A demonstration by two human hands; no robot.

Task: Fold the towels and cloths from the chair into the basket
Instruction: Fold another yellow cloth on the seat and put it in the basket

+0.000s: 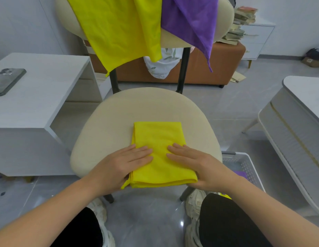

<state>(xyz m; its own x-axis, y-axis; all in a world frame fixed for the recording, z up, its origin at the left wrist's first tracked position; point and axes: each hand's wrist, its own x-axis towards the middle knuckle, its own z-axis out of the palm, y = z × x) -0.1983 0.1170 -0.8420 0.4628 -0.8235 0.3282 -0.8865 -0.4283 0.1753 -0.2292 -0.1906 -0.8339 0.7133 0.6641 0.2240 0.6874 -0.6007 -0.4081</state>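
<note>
The left hand (125, 163) and right hand (194, 161) lie flat, fingers straight, pressing the folded cloth (157, 138) on the chair seat (119, 113) without gripping it. The seat and right arm (262, 202) hide most of the basket (244, 165).

A white desk (39, 107) stands on glossy grey tiles (148, 220)

No legible text, label, brand, number or sign noted on any surface. Spines of the stacked books (243, 22) are too small and blurred to read. The phone (7, 81), lying face down, carries no readable marking.
</note>
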